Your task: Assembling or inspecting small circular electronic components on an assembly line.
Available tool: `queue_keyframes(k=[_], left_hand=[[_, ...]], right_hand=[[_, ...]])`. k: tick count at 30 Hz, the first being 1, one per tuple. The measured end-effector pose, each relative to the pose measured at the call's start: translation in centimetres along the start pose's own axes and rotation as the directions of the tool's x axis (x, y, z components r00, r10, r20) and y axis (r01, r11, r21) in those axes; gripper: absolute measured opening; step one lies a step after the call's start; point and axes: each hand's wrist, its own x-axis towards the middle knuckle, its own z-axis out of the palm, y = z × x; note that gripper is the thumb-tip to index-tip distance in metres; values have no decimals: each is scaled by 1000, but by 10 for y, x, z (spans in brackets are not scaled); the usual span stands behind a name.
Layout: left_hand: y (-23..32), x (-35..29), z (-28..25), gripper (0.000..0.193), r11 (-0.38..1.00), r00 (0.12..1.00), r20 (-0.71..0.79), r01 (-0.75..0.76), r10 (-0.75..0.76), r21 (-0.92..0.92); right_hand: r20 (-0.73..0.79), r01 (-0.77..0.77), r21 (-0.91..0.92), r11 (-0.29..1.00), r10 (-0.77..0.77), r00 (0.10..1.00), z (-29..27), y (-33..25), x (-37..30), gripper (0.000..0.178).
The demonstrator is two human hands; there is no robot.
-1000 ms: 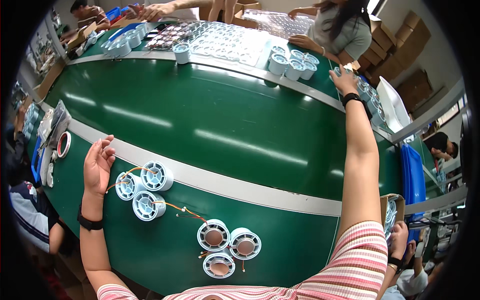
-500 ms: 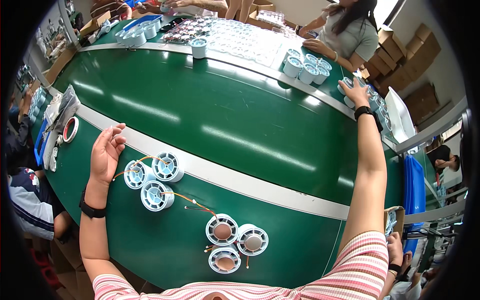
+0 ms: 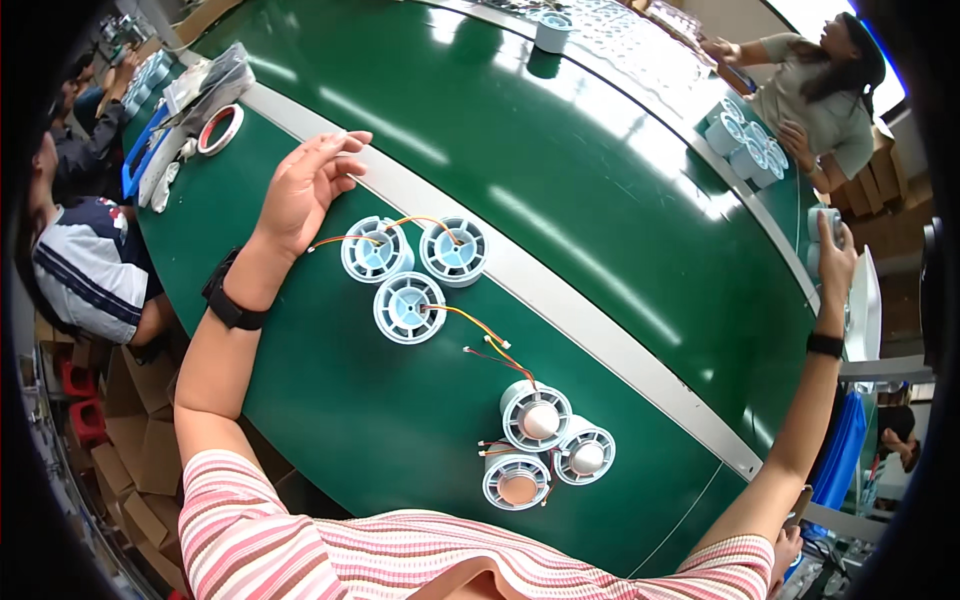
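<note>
At the far right, my right hand [image 3: 838, 265] has its fingers wrapped round a light blue cylindrical housing [image 3: 822, 226], partly hidden by the hand. My left hand [image 3: 308, 190] hovers over the near green worktop, fingers loosely bent and apart, holding nothing. Close to it stand three light blue spoked housings: one at the left [image 3: 374, 250], another at the right [image 3: 455, 250] and a third in front [image 3: 408, 308], with thin coloured wires. Nearer me sit three more with round centres: silvery [image 3: 541, 420], silvery [image 3: 586, 457] and copper-toned [image 3: 517, 487].
A pale rail [image 3: 600, 330] divides the near worktop [image 3: 400, 430] from the green belt [image 3: 520, 160]. A lone housing [image 3: 552, 34] stands across the belt. A group of housings [image 3: 745, 150] is beside a co-worker [image 3: 825, 95]. Tape roll [image 3: 220, 130] lies left.
The view has turned, shifting the near housings rightward and upward in the picture. My right hand has gone from spread fingers over the far-right housings to gripping one. My left hand stays empty.
</note>
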Motion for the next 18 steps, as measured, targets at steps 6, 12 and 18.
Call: queue_keyframes(k=[6,12,18], left_hand=[[9,-16,-3,26,972,999,32,-27,20,232],[-6,-9,-9,27,991,995,93,-48,36,121],[-2,-3,1,27,991,987,158,-34,14,127]], right_hand=[[-6,638,478,604,-724,690,-30,-210,-148,63],[278,602,721,342,-939,202,-22,-282,-245,71],[239,448,873,195,-970,-44,-27,-302,-256,91]])
